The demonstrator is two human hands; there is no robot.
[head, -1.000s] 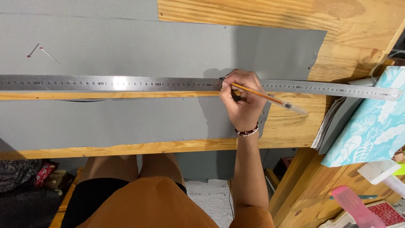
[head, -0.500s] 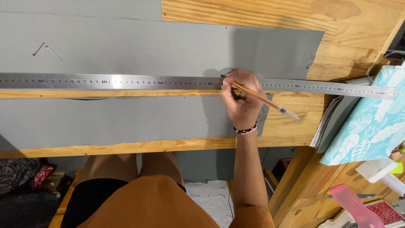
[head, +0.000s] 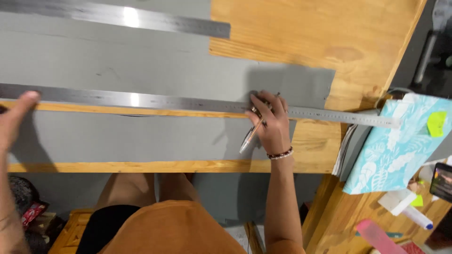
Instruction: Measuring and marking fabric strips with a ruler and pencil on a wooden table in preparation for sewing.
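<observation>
The right hand (head: 270,124) is closed around a light, stiff pen (head: 250,135) and presses the long steel ruler (head: 141,100) flat on the grey sheet (head: 141,70), while far along it the open left hand (head: 14,120) nears the slippery, springy end.

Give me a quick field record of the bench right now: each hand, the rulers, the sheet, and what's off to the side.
right hand: fingers pressing on the long steel ruler, pen held in the same hand
pen: slanted, tip up near the ruler edge
left hand: open, fingertips at the ruler's left end
long steel ruler: flat across the grey sheet
second ruler: lying at the top of the sheet
grey sheet: spread on the wooden bench
side: leaf-pattern folder, right of the bench
</observation>
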